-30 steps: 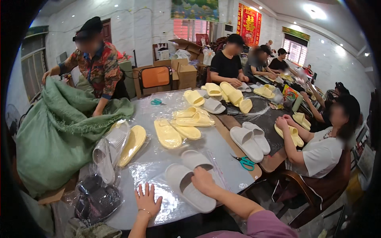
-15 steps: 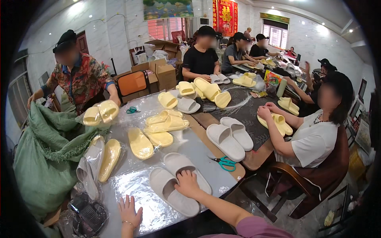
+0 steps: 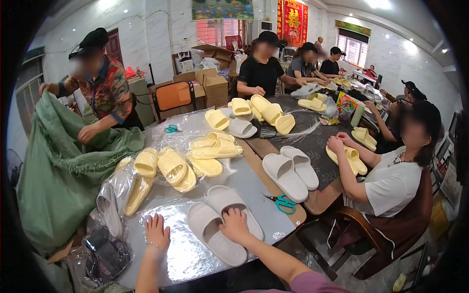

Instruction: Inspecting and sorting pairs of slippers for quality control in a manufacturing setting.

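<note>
My left hand (image 3: pixel 157 232) lies flat on the grey tabletop, fingers stretched out and nothing in them. To its right, a pair of light grey slippers (image 3: pixel 225 246) sits side by side, toes pointing away from me. My right hand (image 3: pixel 234 225) rests on this pair where the two meet, fingers apart and tips by the straps. Clear plastic film (image 3: pixel 188 259) shines on the table between my hands. Just beyond the left hand lie bagged yellow slippers (image 3: pixel 172 166) and bagged grey slippers (image 3: pixel 111 210).
Teal-handled scissors (image 3: pixel 285 204) lie right of my slippers, before another grey pair (image 3: pixel 292 173). A bagged black item (image 3: pixel 105 256) is at the near left. A person at left handles a green sack (image 3: pixel 53 195); a person at right holds yellow slippers (image 3: pixel 354 158). Others sit farther back.
My left hand has slid forward over the table; my right hand stays on the grey slippers. The person at left has set bagged yellow slippers on the table and now holds the sack with both hands.
</note>
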Available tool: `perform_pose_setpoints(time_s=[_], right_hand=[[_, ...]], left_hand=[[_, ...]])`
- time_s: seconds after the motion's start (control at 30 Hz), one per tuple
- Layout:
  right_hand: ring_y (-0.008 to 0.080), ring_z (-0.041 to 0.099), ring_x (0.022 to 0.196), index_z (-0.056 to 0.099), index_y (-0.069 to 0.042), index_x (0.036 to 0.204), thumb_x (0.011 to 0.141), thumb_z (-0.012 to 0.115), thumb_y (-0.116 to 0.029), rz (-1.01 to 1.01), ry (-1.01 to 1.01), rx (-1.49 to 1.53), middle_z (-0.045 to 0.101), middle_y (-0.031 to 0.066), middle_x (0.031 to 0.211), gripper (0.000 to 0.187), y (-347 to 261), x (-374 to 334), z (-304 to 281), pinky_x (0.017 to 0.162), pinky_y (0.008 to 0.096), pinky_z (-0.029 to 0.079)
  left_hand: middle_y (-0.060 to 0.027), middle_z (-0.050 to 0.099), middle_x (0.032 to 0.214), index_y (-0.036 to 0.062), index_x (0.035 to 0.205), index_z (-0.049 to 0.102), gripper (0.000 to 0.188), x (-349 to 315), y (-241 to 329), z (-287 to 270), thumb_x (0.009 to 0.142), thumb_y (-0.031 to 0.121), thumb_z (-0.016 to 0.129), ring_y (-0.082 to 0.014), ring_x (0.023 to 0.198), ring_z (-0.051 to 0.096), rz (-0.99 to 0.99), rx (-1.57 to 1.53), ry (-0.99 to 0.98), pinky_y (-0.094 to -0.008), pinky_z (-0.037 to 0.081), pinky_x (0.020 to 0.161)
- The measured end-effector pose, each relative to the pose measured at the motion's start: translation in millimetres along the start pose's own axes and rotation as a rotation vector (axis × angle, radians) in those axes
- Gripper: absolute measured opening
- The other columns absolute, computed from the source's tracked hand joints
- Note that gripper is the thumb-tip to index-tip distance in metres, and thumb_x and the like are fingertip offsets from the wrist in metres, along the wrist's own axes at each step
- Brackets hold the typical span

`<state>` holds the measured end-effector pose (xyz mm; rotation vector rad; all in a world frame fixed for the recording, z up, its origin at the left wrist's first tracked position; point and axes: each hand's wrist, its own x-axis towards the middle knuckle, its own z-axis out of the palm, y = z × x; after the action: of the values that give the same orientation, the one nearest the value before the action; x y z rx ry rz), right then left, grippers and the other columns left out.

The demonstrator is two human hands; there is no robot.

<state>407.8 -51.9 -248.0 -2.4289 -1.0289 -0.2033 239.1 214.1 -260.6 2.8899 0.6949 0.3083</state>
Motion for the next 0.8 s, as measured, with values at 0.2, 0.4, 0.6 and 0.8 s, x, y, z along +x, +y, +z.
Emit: perform_pose_setpoints(time_s=[0.2, 0.4, 0.6, 0.8], right_hand=[[0.0312, 0.045, 0.101, 0.061, -0.002, 0.102, 0.072, 0.062, -0.027, 0.002, 0.005, -0.02, 0.051, 0.0138, 0.101, 0.038, 0, -1, 5, 0.085, 0.0447, 0.035], [0.0329, 0.045, 0.102, 0.062, -0.003, 0.095, 0.072, 0.061, -0.021, 0.029, -0.018, 0.045, 0.052, 0.0158, 0.104, 0.03, -8, 9, -13, 0.084, 0.0462, 0.036], [0.034, 0.043, 0.099, 0.06, 0.0, 0.087, 0.067, 0.058, -0.012, -0.265, 0.002, 0.219, 0.049, 0.0164, 0.101, 0.023, -64, 15, -26, 0.085, 0.0445, 0.034], [0.0301, 0.046, 0.1, 0.061, -0.003, 0.095, 0.071, 0.06, -0.019, -0.368, -0.157, 0.152, 0.05, 0.0128, 0.101, 0.029, -78, 9, 13, 0.083, 0.0413, 0.037]], left_hand=[[-0.0163, 0.028, 0.147, 0.0051, 0.141, 0.03, 0.063, -1, -1, 3, 0.09, 0.038, 0.044, -0.0369, 0.137, 0.018, -0.057, 0.009, -0.077, -0.0508, 0.008, 0.112], [-0.0157, 0.029, 0.147, 0.0048, 0.14, 0.032, 0.062, 0, 0, 3, 0.088, 0.037, 0.044, -0.0362, 0.138, 0.017, -0.058, 0.013, -0.048, -0.0515, 0.007, 0.112], [-0.0125, 0.021, 0.15, 0.0138, 0.143, 0.03, 0.064, 4, -27, 30, 0.086, 0.039, 0.046, -0.0331, 0.139, 0.014, 0.042, 0.338, -0.167, -0.056, 0.007, 0.11], [-0.0101, 0.02, 0.151, 0.0145, 0.143, 0.028, 0.072, 10, -35, 41, 0.081, 0.041, 0.053, -0.0321, 0.14, 0.014, 0.1, 0.439, 0.171, -0.0557, 0.007, 0.11]])
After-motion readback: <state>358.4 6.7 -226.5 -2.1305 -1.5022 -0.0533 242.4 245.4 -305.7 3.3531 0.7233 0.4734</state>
